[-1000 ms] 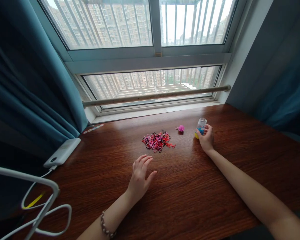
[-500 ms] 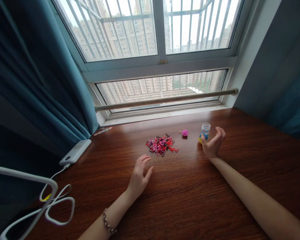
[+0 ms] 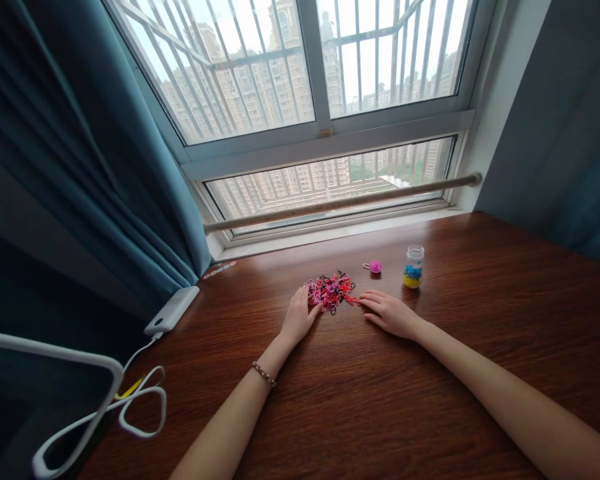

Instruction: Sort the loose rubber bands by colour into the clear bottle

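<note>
A loose pile of small pink, red and black rubber bands (image 3: pixel 331 291) lies on the brown wooden table (image 3: pixel 330 387). At its left edge rests my left hand (image 3: pixel 299 316), fingers apart and partly against the pile. My right hand (image 3: pixel 387 313) lies on the other side, fingers stretched out, their tips by the pile's right edge. Behind my right hand stands an uncapped clear jar (image 3: pixel 413 267) with blue and yellow contents. A small round pink lid-like piece (image 3: pixel 375 267) with a pale loop sits between the jar and the pile.
A white power bank (image 3: pixel 172 311) with a white cable (image 3: pixel 145 407) lies at the table's left edge. A white curved metal bar (image 3: pixel 80 357) rises at the lower left. Blue curtain (image 3: pixel 145 200) hangs beside the barred window, with a rail (image 3: pixel 345 202) across it.
My right hand has left the jar and come left to the pile's right edge. My left hand has moved forward to the pile's left edge. The view has shifted slightly.
</note>
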A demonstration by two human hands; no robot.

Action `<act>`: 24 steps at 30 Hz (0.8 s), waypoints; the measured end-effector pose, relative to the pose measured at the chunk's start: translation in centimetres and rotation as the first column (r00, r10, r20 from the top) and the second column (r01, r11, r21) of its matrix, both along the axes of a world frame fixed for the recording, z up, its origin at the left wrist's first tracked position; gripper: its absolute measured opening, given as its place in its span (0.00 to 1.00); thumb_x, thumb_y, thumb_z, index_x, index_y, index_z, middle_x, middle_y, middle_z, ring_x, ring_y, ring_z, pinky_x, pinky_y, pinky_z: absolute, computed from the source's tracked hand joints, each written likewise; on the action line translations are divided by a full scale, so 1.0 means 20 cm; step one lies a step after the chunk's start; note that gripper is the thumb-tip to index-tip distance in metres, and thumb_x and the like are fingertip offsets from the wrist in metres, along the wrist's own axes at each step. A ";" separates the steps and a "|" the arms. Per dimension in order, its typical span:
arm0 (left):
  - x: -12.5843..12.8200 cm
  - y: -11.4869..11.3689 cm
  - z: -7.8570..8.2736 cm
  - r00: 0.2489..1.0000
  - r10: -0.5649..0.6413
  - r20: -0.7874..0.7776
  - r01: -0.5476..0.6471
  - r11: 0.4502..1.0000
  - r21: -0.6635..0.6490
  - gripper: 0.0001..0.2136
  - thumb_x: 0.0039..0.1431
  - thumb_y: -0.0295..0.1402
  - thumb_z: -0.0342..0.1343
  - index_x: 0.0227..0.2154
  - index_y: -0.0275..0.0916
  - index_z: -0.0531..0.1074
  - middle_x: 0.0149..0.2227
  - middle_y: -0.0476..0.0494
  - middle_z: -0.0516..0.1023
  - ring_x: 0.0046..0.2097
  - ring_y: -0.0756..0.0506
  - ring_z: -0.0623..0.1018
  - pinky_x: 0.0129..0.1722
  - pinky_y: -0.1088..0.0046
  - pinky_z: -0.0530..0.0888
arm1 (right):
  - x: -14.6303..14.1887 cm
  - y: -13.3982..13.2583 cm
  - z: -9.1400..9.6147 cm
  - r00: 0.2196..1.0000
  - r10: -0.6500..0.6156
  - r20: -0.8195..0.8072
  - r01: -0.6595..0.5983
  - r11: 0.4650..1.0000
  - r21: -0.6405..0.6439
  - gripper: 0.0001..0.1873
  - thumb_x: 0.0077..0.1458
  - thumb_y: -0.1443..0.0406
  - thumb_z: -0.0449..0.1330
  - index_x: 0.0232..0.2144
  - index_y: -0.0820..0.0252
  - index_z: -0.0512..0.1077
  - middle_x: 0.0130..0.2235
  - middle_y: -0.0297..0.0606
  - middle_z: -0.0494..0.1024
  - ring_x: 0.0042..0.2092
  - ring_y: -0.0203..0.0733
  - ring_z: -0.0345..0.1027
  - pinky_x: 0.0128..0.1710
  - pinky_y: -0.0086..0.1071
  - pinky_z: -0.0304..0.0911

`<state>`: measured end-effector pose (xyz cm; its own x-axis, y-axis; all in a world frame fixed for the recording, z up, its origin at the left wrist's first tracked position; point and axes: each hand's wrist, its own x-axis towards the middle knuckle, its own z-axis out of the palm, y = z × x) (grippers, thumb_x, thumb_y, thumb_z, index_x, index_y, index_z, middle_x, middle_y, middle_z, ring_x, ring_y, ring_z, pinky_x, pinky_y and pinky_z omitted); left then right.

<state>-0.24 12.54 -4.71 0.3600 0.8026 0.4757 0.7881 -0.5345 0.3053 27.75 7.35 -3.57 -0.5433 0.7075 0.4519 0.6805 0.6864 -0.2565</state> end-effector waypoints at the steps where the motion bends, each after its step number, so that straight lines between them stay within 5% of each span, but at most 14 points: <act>1: 0.00 0.01 -0.01 1.000 -0.016 -0.001 0.016 1.000 -0.020 0.24 0.55 0.39 0.50 0.51 0.31 0.59 0.53 0.30 0.64 0.55 0.39 0.64 0.53 0.54 0.63 | 0.00 0.00 0.00 1.000 0.010 0.012 -0.010 1.000 -0.016 0.20 0.55 0.62 0.52 0.50 0.59 0.64 0.50 0.44 0.69 0.54 0.46 0.58 0.53 0.43 0.57; 10: 0.00 -0.05 0.03 0.971 -0.184 0.153 0.195 0.979 -0.059 0.15 0.56 0.31 0.50 0.46 0.37 0.66 0.45 0.39 0.72 0.46 0.44 0.72 0.47 0.61 0.69 | 0.00 -0.01 0.03 0.998 0.058 -0.006 -0.058 0.997 -0.042 0.17 0.56 0.64 0.50 0.48 0.56 0.66 0.50 0.41 0.69 0.53 0.44 0.59 0.53 0.41 0.57; 24: -0.01 -0.02 0.01 0.897 -0.077 0.436 0.165 0.972 -0.167 0.12 0.54 0.32 0.52 0.42 0.39 0.69 0.41 0.44 0.75 0.37 0.48 0.76 0.38 0.71 0.75 | -0.01 0.01 -0.01 0.996 0.035 -0.083 -0.041 0.997 -0.072 0.12 0.57 0.69 0.48 0.37 0.57 0.71 0.36 0.40 0.72 0.39 0.39 0.65 0.39 0.32 0.63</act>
<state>-0.51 12.18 -4.50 0.2594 0.8578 0.4438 0.4930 -0.5127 0.7029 27.50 7.46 -3.72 -0.5339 0.7204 0.4427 0.6294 0.6882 -0.3608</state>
